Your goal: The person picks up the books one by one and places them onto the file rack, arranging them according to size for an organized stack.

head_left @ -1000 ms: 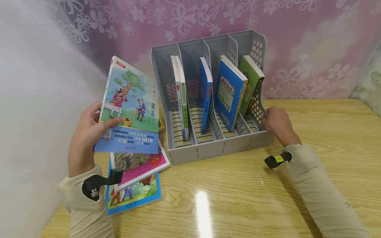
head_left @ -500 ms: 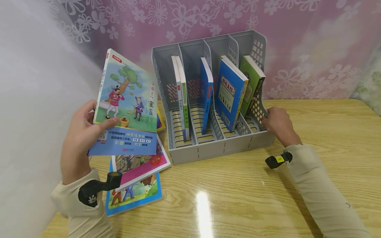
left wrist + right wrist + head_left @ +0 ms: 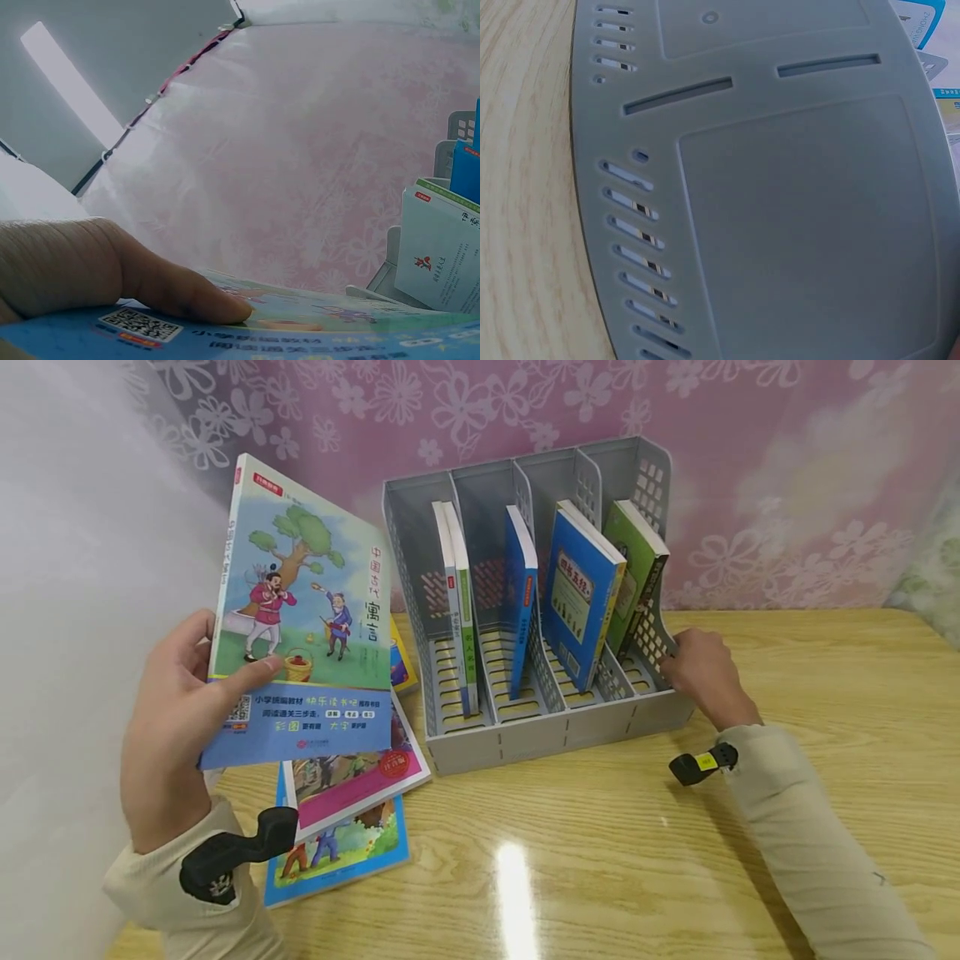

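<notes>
My left hand (image 3: 168, 718) holds a paperback picture book (image 3: 307, 610) by its lower left side, thumb on the front cover and the other fingers mostly hidden behind. The book is raised and tilted, left of a grey desktop file rack (image 3: 536, 745). In the left wrist view the thumb (image 3: 180, 292) presses on the blue lower cover (image 3: 300, 337). My right hand (image 3: 708, 677) grips the low front part of the rack's right side wall; its fingertips are partly hidden. Close up in the right wrist view is the rack's smooth grey plastic (image 3: 810, 225).
Two thin books (image 3: 459, 610) stand in the rack's leftmost compartment. A blue book (image 3: 519, 602) is in the second, a thicker blue book (image 3: 581, 597) in the third, a green book (image 3: 633, 564) in the rightmost. Under the held book, a pink-edged book (image 3: 360, 785) overlaps a blue-edged one (image 3: 337, 860).
My left hand has moved left and toward me with the book, whose top has risen and now appears larger. The right hand and the rack stay where they were.
</notes>
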Demonstrator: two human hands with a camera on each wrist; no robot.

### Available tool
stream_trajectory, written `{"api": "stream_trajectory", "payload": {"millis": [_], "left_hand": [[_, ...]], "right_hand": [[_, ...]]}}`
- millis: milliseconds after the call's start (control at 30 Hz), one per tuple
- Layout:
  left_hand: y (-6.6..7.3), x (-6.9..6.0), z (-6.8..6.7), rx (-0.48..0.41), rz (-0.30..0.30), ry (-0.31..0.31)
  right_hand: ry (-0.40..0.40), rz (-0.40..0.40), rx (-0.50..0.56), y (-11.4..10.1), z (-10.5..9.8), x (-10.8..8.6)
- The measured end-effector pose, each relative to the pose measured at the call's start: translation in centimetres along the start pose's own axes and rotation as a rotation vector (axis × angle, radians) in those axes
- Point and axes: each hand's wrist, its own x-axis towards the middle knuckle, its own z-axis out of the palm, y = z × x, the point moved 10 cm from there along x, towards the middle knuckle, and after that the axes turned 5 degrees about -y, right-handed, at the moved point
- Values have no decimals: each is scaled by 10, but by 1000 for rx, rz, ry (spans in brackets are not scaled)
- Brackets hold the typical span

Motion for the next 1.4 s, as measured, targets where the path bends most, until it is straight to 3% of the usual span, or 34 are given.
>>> {"api": "stream_trajectory", "payload": {"millis": [267, 467, 700, 833, 1067, 1267, 1400], "left_hand": [[14, -11, -7, 26, 41, 53], [28, -15, -2, 2, 89, 89], [45, -4, 27, 22, 140, 178], [48, 5, 44, -46, 189, 222], [53, 21, 66, -108, 324, 387], [54, 37, 94, -131, 473, 440], [48, 45, 107, -157, 538, 467]], "right_hand": [[11, -23, 4, -1, 0, -1], [11, -25, 1, -3, -2, 0], [0, -14, 4, -3, 1, -1], [-1, -17, 1, -3, 1, -2], [9, -17, -7, -5, -1, -2], [-5, 4, -13, -3, 1, -2], [9, -5, -13, -2, 0, -3]]}}
